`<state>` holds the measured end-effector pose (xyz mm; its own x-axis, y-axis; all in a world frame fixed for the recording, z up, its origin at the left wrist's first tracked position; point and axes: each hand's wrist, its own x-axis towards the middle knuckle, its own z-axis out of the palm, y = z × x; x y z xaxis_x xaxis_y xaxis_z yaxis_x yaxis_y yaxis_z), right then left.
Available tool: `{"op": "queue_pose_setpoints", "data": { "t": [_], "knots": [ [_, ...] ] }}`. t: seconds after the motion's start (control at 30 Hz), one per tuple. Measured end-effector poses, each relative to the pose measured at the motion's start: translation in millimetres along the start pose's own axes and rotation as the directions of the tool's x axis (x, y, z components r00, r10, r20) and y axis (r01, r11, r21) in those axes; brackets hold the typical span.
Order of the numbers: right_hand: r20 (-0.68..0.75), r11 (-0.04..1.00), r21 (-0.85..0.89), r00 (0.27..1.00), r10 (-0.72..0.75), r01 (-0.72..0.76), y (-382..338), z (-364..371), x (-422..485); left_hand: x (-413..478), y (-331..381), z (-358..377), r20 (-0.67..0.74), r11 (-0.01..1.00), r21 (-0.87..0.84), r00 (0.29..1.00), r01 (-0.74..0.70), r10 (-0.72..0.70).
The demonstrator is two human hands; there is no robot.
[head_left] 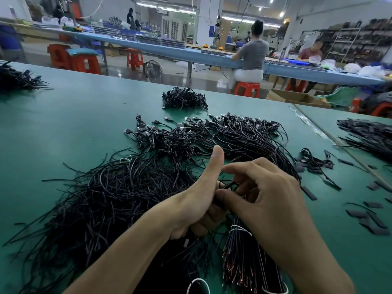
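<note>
My left hand [197, 200] and my right hand [269, 196] meet over a green table [63, 128] covered with black cables. A thin black cable [228, 185] runs between both hands. My left hand grips it with curled fingers and the thumb raised. My right hand pinches it between thumb and fingers. Under my right wrist lies a tied bundle of black cables [244, 257] with bare copper ends and a white tie. A large loose heap of black cables [110, 198] spreads to the left of my hands.
Cables with USB plugs [233, 130] lie in a pile beyond my hands, with a smaller coiled pile [184, 98] further back. Short black sleeve pieces [369, 217] are scattered at the right. More cable piles sit far left [17, 79] and far right [369, 136]. People sit at a blue bench behind.
</note>
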<state>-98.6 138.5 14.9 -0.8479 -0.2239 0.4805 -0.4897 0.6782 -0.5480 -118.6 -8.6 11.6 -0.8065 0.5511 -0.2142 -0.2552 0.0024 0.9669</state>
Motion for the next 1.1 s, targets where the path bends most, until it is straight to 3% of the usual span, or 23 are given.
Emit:
{"op": "queue_pose_setpoints", "data": {
  "t": [0.2,0.3,0.47,0.63,0.83,1.1],
  "knots": [
    [-0.046,0.997,0.058,0.997,0.062,-0.059,-3,-4,1,7,-8,-9,-0.012,0.992,0.077,0.995,0.103,-0.102],
    [-0.014,0.998,0.03,0.998,0.057,-0.057,-3,-9,0,6,-7,-13,0.038,0.993,0.024,0.993,0.115,-0.116],
    [0.017,0.996,0.014,0.996,0.089,-0.09,4,-18,-1,5,-8,-13,0.235,0.982,-0.133,0.967,0.134,-0.1],
    [0.032,0.997,0.015,0.996,0.081,-0.082,6,-20,-2,7,-9,-12,0.224,0.953,-0.248,0.967,0.176,-0.12],
    [0.024,0.998,0.033,0.998,0.062,-0.063,6,-22,-2,8,-7,-9,0.064,0.984,-0.135,0.992,0.115,-0.108],
    [0.031,1.0,-0.026,0.999,-0.016,0.017,2,-20,-1,-1,-9,-6,0.067,0.995,0.077,0.996,0.055,-0.06]
  ]
}}
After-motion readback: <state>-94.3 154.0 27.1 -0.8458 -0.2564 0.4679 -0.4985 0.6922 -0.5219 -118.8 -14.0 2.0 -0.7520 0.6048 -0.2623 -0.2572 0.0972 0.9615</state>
